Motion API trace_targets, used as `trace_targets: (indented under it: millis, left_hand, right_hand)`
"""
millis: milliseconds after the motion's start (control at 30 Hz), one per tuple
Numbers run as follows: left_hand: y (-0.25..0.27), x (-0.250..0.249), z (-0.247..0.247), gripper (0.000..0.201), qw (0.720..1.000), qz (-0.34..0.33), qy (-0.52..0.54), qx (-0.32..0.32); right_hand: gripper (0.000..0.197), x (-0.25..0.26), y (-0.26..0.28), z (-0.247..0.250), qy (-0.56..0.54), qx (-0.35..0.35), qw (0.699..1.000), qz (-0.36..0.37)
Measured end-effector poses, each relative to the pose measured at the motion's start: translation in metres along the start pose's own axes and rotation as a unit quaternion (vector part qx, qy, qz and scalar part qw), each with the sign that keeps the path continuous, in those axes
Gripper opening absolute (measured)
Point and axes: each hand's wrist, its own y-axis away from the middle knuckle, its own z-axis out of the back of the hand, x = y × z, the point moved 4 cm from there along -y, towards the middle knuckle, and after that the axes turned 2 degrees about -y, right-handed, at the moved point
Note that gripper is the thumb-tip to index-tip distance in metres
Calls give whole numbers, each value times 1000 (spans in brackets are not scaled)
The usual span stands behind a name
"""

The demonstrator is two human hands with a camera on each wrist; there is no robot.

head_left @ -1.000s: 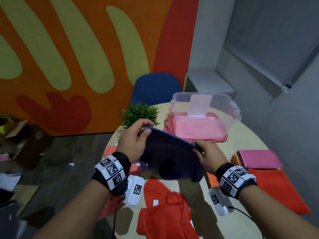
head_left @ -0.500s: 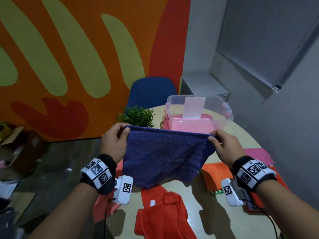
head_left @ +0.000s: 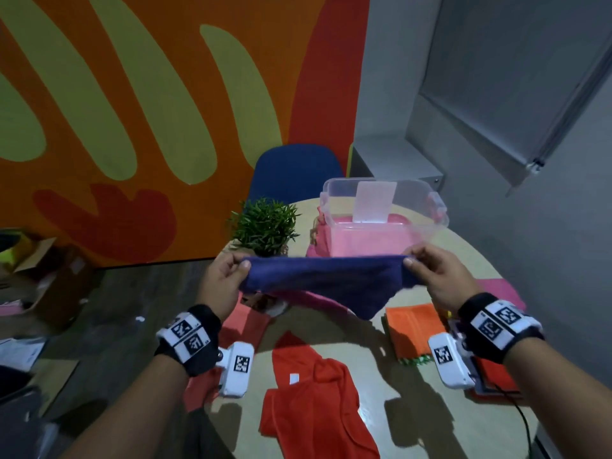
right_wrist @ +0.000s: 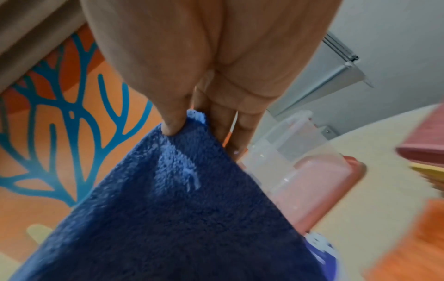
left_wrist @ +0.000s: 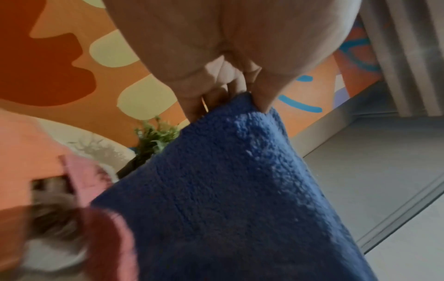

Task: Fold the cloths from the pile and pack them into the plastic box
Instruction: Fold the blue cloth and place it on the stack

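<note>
A dark blue cloth [head_left: 326, 279] is stretched in the air above the round table [head_left: 374, 339]. My left hand [head_left: 228, 276] pinches its left top corner, my right hand [head_left: 427, 266] pinches the right one. The wrist views show each thumb pressed on the blue cloth [left_wrist: 240, 190] [right_wrist: 173, 199] corner. Just beyond the cloth stands the clear plastic box [head_left: 427, 223] with pink cloth inside. A crumpled red cloth [head_left: 314, 392] lies on the table near me. A folded orange cloth [head_left: 414, 323] lies at the right.
A small green plant [head_left: 263, 225] stands left of the box. A blue chair [head_left: 294, 170] is behind the table. Pink and red cloths [head_left: 506, 289] lie at the table's right edge, a salmon cloth [head_left: 245, 323] at its left. Cardboard boxes [head_left: 43, 270] sit on the floor at left.
The blue cloth, bunched between my hands a second ago, has been spread wide. My hands moved apart and tipped the cloth up, so it now hangs shorter and flatter.
</note>
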Motion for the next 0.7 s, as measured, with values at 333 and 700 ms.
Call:
trace_targets:
  millis: [333,700]
  left_hand:
    - [118,154,-15,18,961,194,-91,177]
    - [72,147,-28,8,965,186,-175,66]
  right_hand:
    - [4,-117,128,-51,98,250,932,-245]
    - [14,-126,75,-66,231,168,927,-242]
